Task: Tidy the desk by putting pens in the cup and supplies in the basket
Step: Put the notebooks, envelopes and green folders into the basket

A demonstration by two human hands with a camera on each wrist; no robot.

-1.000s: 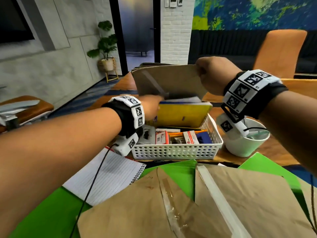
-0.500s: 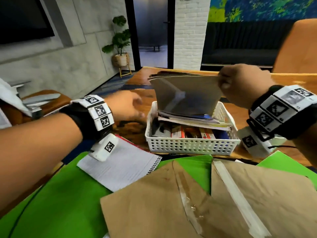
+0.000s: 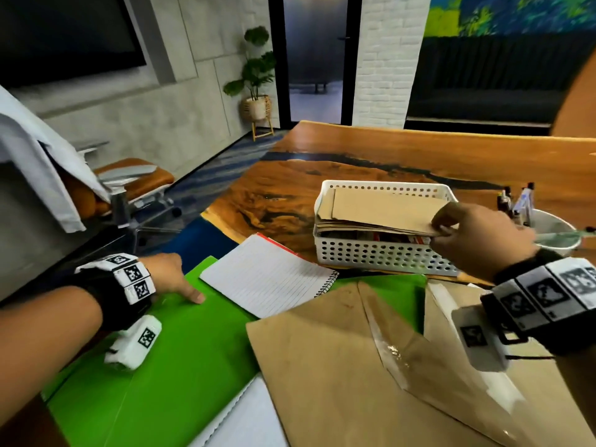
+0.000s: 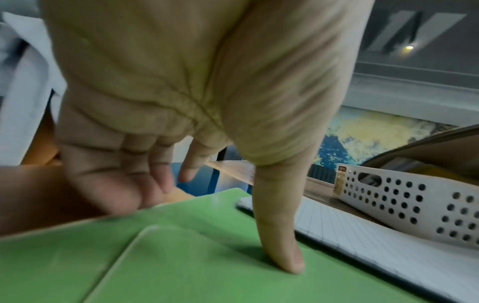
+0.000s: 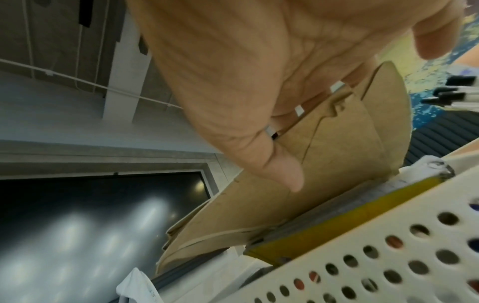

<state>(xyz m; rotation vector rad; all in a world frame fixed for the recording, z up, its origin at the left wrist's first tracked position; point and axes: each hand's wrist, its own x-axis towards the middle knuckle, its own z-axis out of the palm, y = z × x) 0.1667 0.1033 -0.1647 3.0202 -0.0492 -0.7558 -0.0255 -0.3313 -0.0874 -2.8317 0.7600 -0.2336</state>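
A white perforated basket (image 3: 383, 253) stands on the wooden desk with boxes and a yellow book (image 5: 337, 217) inside. A stack of brown envelopes (image 3: 383, 209) lies flat across its top. My right hand (image 3: 435, 230) pinches the stack's near right corner, with the thumb (image 5: 287, 174) on top. To the right, a white cup (image 3: 554, 235) holds several pens (image 3: 522, 201). My left hand (image 3: 183, 282) is at the far edge of a green folder (image 3: 180, 350). Its thumb (image 4: 279, 246) presses on top and its fingers (image 4: 116, 184) curl over the edge.
An open spiral notebook (image 3: 267, 279) lies on the green folder, just in front of the basket. Large brown envelopes (image 3: 387, 366) cover the near desk. An office chair (image 3: 129, 182) draped with white cloth stands off the desk's left edge. Bare wood (image 3: 419, 150) stretches behind the basket.
My right hand has lowered the envelope stack from upright to flat on the basket. My left hand has left the basket and come down and left onto the green folder.
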